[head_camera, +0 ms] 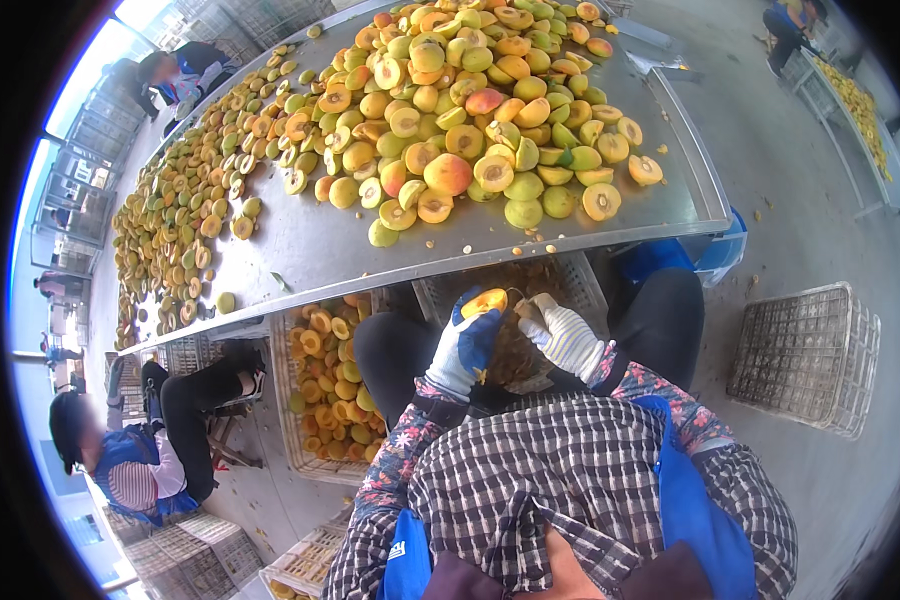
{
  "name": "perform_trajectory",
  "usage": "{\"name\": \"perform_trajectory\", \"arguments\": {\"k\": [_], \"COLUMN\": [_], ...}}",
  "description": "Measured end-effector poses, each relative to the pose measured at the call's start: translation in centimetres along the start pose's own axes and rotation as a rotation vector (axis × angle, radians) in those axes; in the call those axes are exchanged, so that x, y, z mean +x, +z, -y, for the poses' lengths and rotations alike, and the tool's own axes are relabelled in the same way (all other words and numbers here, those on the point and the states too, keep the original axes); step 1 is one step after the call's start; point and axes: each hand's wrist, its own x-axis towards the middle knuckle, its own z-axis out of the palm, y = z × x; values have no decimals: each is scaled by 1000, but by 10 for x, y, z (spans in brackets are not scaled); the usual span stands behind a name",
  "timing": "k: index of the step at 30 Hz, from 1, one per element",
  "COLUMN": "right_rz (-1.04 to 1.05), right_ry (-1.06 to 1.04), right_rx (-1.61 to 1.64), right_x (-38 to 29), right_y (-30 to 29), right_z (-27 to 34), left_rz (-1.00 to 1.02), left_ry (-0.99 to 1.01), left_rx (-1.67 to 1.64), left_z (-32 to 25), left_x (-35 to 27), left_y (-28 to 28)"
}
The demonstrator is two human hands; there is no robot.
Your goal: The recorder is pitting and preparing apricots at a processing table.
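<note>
My left hand point(461, 349), in a blue-and-white coated glove, holds a halved yellow stone fruit point(486, 302), probably a peach, with its cut side up. My right hand point(568, 336), in a striped knit glove, grips a small tool point(523, 306). A thin curved end of this tool points towards the fruit; its exact shape is too small to tell. Both hands are over a plastic crate point(591, 289) between my knees, which contains brown scraps, perhaps pits. Beyond them, a metal table point(390, 274) bears a large heap of halved fruit point(450, 142).
A crate of pitted halves point(330, 375) stands left of my knee. An upturned-looking plastic crate point(802, 356) sits on the floor at right. Blue plastic containers point(656, 259) are under the table's right corner. A co-worker point(131, 457) sits at left; others work farther off.
</note>
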Motion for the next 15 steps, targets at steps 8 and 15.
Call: {"name": "perform_trajectory", "arguments": {"k": [8, 15], "right_rz": [1, -36], "right_ry": [37, 97], "right_rx": [-89, 69], "right_x": [0, 3], "right_y": [1, -1], "right_z": [-9, -12], "left_rz": [14, 7], "left_ry": [-33, -52], "left_rx": [-22, -42], "left_z": [-4, -7], "left_x": [-4, -5], "left_y": [5, 3]}}
